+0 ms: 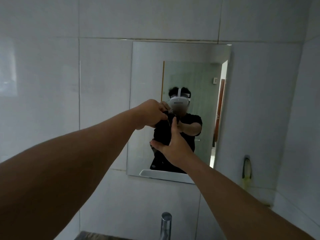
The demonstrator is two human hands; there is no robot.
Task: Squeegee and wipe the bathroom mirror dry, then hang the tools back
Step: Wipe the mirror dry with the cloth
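A frameless rectangular mirror (199, 70) hangs on the white tiled wall straight ahead. Both my arms reach out in front of its lower middle. A dark cloth (163, 131) hangs between my hands, bunched and close to the glass. My left hand (150, 113) grips the cloth's top edge. My right hand (173, 144) holds its lower part from the right side and below. Whether the cloth touches the glass I cannot tell. A yellow-green tool (246, 172) hangs from a dark hook on the wall to the right of the mirror.
A chrome faucet (165, 226) rises at the bottom centre, with the sink's edge (90, 236) just showing left of it. White tiled walls (52, 84) surround the mirror, and a side wall (304, 118) closes in on the right. The glass reflects a person and a doorway.
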